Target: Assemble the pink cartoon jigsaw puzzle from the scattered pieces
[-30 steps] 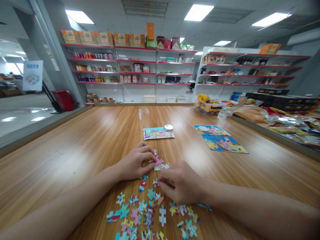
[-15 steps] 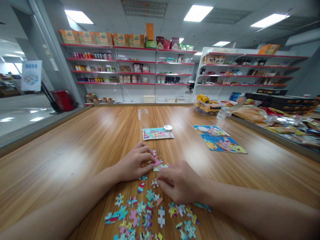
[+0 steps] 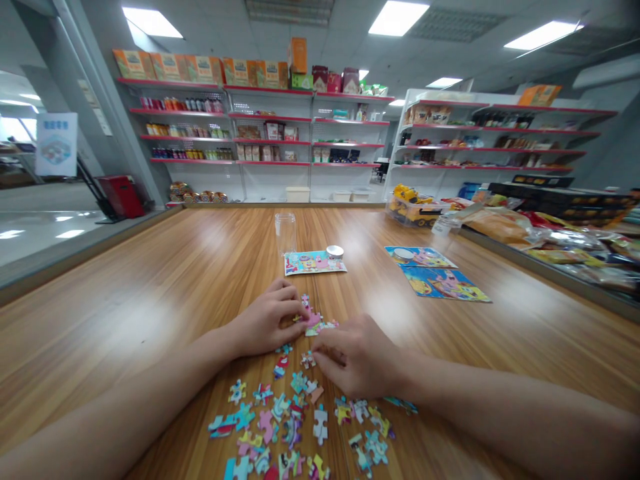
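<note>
One left hand [image 3: 267, 320] at joined pieces [image 3: 313, 321], right hand [image 3: 360, 357] by loose piece [image 3: 307, 360]; grips unclear. Apparently fitting; alignment next.

A small joined patch of thin, flat jigsaw pieces, mostly pink with pale green and white along its lower edge [image 3: 313, 321], lies on the brown wood-grained tabletop [image 3: 200, 267], partly covered on its left side. I see a narrow pink bit jutting from its far end. Just nearer is a little whitish, knobbed jigsaw piece with reddish marks [image 3: 308, 360], and beside that, a red-and-blue jigsaw piece [image 3: 281, 365]. Nearer still spread the loose, multicoloured jigsaw pieces [image 3: 266, 425], turquoise, pink, yellow and purple, some overlapping, others apart, such as a pale bluish-white one [image 3: 321, 424].
</note>
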{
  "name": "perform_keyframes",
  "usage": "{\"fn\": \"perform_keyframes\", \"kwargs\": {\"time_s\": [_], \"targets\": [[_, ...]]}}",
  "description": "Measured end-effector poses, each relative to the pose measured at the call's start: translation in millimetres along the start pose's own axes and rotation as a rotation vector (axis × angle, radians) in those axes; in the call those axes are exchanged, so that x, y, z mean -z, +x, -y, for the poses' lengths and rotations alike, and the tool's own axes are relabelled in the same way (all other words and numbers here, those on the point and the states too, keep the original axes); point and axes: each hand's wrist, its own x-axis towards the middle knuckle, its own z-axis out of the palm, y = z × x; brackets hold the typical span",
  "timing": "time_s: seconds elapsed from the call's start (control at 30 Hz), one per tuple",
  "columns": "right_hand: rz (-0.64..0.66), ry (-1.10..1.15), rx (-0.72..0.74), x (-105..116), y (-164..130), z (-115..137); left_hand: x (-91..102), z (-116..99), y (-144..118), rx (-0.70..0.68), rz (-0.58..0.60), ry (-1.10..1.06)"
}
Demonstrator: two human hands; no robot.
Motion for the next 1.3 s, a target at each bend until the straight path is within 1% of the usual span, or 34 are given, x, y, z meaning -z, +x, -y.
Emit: {"fn": "perform_keyframes", "kwargs": {"time_s": [0.27,0.4,0.57,0.73,1.3], "targets": [[-0.011,-0.010,0.018,-1.8,0.8,-0.2,-0.5,0.2,-0.4,-0.008,-0.012,-0.017],[0.001,-0.012,0.011,-1.0,0.6,-0.3,-0.7,0.7,-1.2,-0.005,-0.006,-0.009],[-0.015,-0.021,0.008,0.7,0.7,0.1,-0.1,1.4,-1.1,-0.010,0.001,0.018],[0.003,-0.011,-0.002,-0.6,0.8,-0.5,-0.5,1.7,-1.7,-0.005,-0.006,-0.005],[0.003,0.009,-0.020,-0.9,-1.7,-2.1,-1.6,3.5,-1.3,0.004,-0.006,-0.005]]}}
